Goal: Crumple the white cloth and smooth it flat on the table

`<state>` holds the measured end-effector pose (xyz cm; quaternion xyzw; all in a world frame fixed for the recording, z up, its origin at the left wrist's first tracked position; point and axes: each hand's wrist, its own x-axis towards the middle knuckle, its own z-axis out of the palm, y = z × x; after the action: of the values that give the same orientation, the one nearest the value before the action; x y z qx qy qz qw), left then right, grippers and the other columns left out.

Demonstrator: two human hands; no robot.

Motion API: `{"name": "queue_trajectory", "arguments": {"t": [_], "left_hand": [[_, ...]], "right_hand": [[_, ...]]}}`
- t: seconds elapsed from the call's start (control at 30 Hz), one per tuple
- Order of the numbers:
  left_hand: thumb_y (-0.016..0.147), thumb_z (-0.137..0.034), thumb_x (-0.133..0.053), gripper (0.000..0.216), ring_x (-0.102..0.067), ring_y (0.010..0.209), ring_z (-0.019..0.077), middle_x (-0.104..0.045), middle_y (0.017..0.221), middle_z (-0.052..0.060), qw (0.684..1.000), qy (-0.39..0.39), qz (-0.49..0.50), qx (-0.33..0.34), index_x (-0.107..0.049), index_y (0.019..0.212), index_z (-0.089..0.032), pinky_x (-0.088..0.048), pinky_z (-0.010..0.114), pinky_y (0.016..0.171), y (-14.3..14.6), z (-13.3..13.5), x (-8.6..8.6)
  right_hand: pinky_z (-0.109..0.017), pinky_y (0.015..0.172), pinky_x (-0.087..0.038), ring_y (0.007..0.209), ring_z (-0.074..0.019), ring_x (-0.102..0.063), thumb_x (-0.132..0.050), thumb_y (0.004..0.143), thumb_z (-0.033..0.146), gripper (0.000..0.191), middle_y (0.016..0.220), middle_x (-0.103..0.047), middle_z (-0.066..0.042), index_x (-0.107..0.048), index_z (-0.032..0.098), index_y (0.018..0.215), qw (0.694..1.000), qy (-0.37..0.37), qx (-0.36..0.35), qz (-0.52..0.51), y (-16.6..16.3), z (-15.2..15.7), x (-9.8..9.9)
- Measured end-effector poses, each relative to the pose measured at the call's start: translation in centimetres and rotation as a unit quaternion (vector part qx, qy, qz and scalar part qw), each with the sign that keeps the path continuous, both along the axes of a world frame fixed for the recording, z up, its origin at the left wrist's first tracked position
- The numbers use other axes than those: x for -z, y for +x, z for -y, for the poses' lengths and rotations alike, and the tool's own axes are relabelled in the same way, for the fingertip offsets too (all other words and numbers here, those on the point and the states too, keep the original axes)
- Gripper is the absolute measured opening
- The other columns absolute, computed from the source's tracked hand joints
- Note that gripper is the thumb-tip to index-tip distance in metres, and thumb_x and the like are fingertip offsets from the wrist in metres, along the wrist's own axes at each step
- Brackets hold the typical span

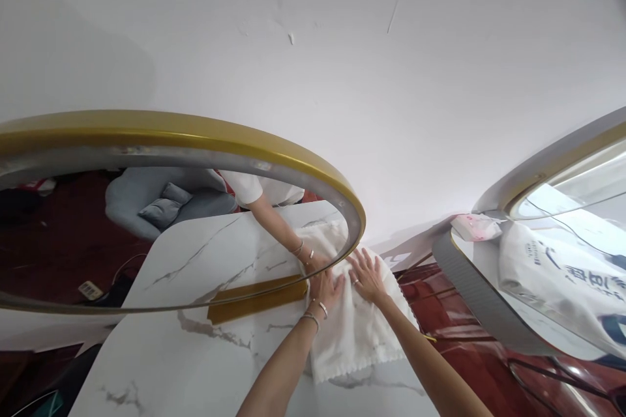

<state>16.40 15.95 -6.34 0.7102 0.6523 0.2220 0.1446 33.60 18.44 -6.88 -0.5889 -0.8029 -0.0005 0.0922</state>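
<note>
A white cloth [342, 345] with a scalloped edge lies on the marble-patterned tabletop [195, 365], against the foot of the gold-rimmed round mirror [274, 151]. My left hand [327, 290], with bracelets at the wrist, rests on the cloth close to the mirror's lower rim, fingers stretched out. To its right, my right hand [368, 279] lies flat on the cloth with fingers spread and a ring on one of them. Neither hand grips the cloth. Beside my left hand stands a gold mirror base [259, 298]. The mirror reflects an arm and part of the cloth.
A second table [469, 267] on the right bears a pink-and-white packet [475, 227] and a printed white cloth or bag [552, 273], below another gold-rimmed mirror [528, 189]. A white wall [313, 65] rises behind. Dark red floor [435, 300] shows between the tables.
</note>
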Motion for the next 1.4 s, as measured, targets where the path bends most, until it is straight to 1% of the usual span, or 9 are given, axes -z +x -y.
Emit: {"name": "queue_trajectory", "arguments": {"t": [0.2,0.47,0.7,0.8,0.93,1.03,1.13,1.27,1.4], "left_hand": [[0.089,-0.044,-0.042,0.043,-0.054,0.115,0.0341,-0.064,0.118,0.012,1.0,0.014,0.003,0.028,-0.057,0.123,-0.023,-0.038,0.051,0.099,-0.3,-0.6,-0.8],[0.086,-0.038,-0.05,0.056,-0.043,0.128,0.0332,-0.047,0.141,0.01,0.998,0.032,-0.04,0.038,-0.042,0.139,-0.024,-0.035,0.053,0.105,-0.2,2.4,-0.6],[0.087,-0.041,-0.05,0.063,-0.016,0.142,0.035,-0.024,0.154,0.006,0.989,0.088,-0.082,0.084,-0.03,0.145,-0.029,-0.022,0.061,0.11,-0.4,10.8,-0.7],[0.09,-0.039,-0.045,0.057,-0.019,0.142,0.0324,-0.024,0.155,0.006,0.971,0.11,-0.086,0.195,-0.03,0.145,-0.031,-0.023,0.06,0.11,-0.6,15.8,-0.6],[0.084,-0.055,-0.053,0.062,-0.029,0.139,0.0308,-0.032,0.151,0.007,0.91,0.207,-0.067,0.354,-0.036,0.141,-0.037,-0.026,0.056,0.111,-0.3,22.8,2.0],[0.082,-0.045,-0.062,0.064,-0.033,0.136,0.0333,-0.039,0.147,0.008,0.891,0.286,-0.086,0.343,-0.035,0.14,-0.039,-0.027,0.059,0.108,0.0,26.0,4.0],[0.086,-0.044,-0.056,0.07,-0.026,0.139,0.0321,-0.029,0.152,0.01,0.891,0.206,-0.116,0.387,-0.024,0.146,-0.031,-0.024,0.057,0.11,-0.4,26.3,3.5],[0.091,-0.051,-0.043,0.078,-0.011,0.144,0.0263,-0.012,0.157,0.007,0.911,0.032,-0.09,0.402,-0.002,0.15,-0.021,-0.013,0.052,0.116,-0.9,24.5,0.6],[0.093,-0.053,-0.035,0.073,-0.007,0.145,0.0252,-0.007,0.158,0.003,0.921,-0.02,-0.044,0.386,0.001,0.15,-0.024,-0.007,0.052,0.117,-0.6,21.7,-1.5]], "right_hand": [[-0.067,0.103,-0.022,0.134,-0.0316,-0.032,-0.026,0.094,0.051,0.05,0.144,-0.043,-0.005,-0.041,0.035,0.139,0.997,-0.061,0.046,-0.01,-1.2,-1.7,-0.7],[-0.064,0.108,-0.013,0.141,-0.0306,-0.02,-0.031,0.093,0.048,0.052,0.153,-0.029,-0.002,-0.034,0.035,0.143,1.0,-0.004,0.03,0.008,-0.8,1.1,-0.2],[-0.06,0.11,-0.015,0.141,-0.0293,-0.022,-0.035,0.093,0.047,0.052,0.152,-0.03,-0.002,-0.03,0.037,0.145,0.999,0.045,0.027,-0.003,0.3,10.0,0.3],[-0.06,0.11,-0.017,0.14,-0.0302,-0.024,-0.036,0.093,0.047,0.056,0.152,-0.03,-0.003,-0.023,0.037,0.147,0.998,0.054,0.037,-0.005,0.5,14.3,0.7],[-0.06,0.11,-0.018,0.14,-0.0305,-0.024,-0.037,0.093,0.046,0.058,0.152,-0.029,-0.002,-0.02,0.038,0.147,0.996,0.061,0.062,-0.003,0.6,18.3,1.0],[-0.059,0.11,-0.018,0.141,-0.03,-0.023,-0.037,0.093,0.047,0.056,0.152,-0.03,-0.002,-0.023,0.037,0.147,0.995,0.061,0.075,0.001,0.6,19.7,1.1],[-0.059,0.111,-0.016,0.141,-0.0293,-0.022,-0.035,0.093,0.048,0.054,0.152,-0.031,-0.002,-0.026,0.037,0.146,0.995,0.057,0.084,0.008,0.6,19.6,1.2],[-0.06,0.111,-0.014,0.142,-0.0282,-0.02,-0.033,0.094,0.046,0.054,0.152,-0.031,-0.001,-0.024,0.038,0.146,0.995,0.05,0.089,0.017,0.6,17.6,1.2],[-0.059,0.111,-0.014,0.141,-0.0276,-0.021,-0.032,0.094,0.045,0.051,0.152,-0.032,0.0,-0.03,0.037,0.144,0.997,0.048,0.063,0.025,0.7,13.8,1.2]]}}
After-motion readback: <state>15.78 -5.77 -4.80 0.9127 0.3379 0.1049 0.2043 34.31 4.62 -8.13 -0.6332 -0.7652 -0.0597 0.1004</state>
